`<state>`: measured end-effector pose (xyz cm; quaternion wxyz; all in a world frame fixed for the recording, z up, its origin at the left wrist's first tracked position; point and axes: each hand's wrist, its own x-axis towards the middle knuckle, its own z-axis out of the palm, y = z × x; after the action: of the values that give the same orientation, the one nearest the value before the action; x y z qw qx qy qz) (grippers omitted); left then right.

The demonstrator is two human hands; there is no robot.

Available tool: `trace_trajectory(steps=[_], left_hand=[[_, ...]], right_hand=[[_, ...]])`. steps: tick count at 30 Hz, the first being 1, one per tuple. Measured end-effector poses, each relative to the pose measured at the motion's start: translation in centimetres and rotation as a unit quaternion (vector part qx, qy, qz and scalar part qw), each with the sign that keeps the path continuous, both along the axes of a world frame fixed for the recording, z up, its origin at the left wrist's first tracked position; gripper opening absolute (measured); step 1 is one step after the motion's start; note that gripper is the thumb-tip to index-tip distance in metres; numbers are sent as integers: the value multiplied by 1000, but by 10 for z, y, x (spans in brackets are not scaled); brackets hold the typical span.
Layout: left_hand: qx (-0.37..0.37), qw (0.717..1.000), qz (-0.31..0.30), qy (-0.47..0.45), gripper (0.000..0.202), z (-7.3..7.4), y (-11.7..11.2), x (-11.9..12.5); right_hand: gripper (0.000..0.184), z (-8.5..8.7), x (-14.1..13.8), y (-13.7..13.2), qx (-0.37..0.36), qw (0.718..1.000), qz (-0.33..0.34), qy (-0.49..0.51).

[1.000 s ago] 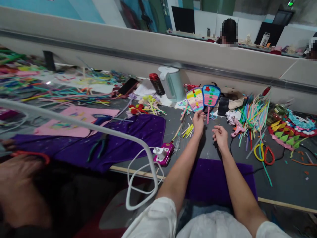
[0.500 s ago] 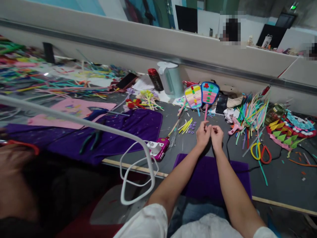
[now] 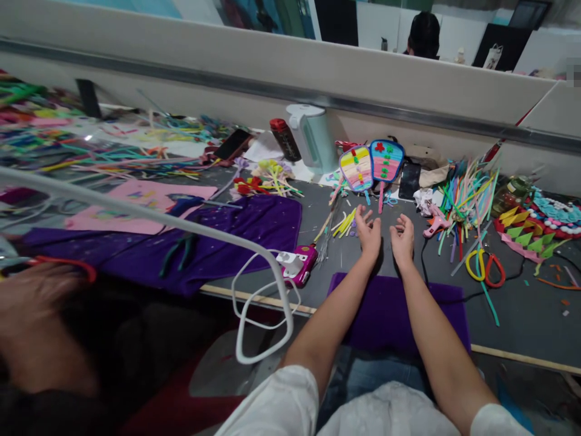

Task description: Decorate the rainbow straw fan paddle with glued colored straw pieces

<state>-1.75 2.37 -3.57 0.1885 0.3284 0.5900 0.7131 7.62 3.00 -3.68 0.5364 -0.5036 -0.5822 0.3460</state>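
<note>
My left hand (image 3: 369,235) is held over the grey table with its fingers loosely bent and apart. Facing it across a small gap, my right hand (image 3: 402,239) has its fingers curled but parted. I see nothing in either hand. Just beyond them lie two fan-shaped craft pieces, one yellow and pink (image 3: 356,169), one blue-edged (image 3: 387,161). Yellow chenille stems (image 3: 344,223) lie left of my left hand, which partly hides small purple pieces beside them. Below my forearms a folded purple cloth (image 3: 381,315) lies at the table edge.
To the right are a pink glue gun (image 3: 436,221), scissors (image 3: 485,268) and a bundle of stems (image 3: 469,197). A kettle (image 3: 320,142) stands behind. On the left are a magenta power strip (image 3: 303,266), a white bent tube (image 3: 200,227) and a co-worker's hand (image 3: 39,297) with scissors.
My hands, together with fingertips meeting before, have moved apart and their fingers have loosened. The view has shifted slightly. More of the co-worker's hand and scissors shows at the left.
</note>
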Motion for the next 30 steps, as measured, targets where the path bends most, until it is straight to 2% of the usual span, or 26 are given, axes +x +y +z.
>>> trace_trajectory(steps=[3, 6, 10, 15, 17, 20, 24, 27, 30], left_hand=[[-7, 999, 30, 17, 60, -5, 1, -6], [-23, 996, 40, 81, 59, -3, -3, -6], [-35, 984, -4, 177, 62, 7, -15, 7], [-12, 965, -53, 258, 65, 13, -20, 19], [-3, 958, -59, 281, 65, 14, -20, 18], [11, 956, -57, 288, 61, 19, -21, 17], [44, 957, -37, 284, 49, 32, -31, 19], [57, 957, -37, 283, 44, 43, -37, 19], [48, 955, -9, 292, 43, 50, -37, 4]], right_hand=[[42, -1, 1, 0, 2, 1000, -6, 5], [39, 2, 4, -2, -20, 999, 0, 44], [38, 9, 8, -4, -34, 997, 16, 63], [43, 15, 10, -5, 53, 998, -38, 4], [42, 16, 10, -6, 61, 997, -42, -16], [35, 20, 11, -9, 48, 998, -19, -19], [28, 26, 11, -10, 21, 999, 23, -26], [26, 33, 8, -8, 2, 994, 84, -71], [26, 41, 3, -6, -1, 980, 153, -124]])
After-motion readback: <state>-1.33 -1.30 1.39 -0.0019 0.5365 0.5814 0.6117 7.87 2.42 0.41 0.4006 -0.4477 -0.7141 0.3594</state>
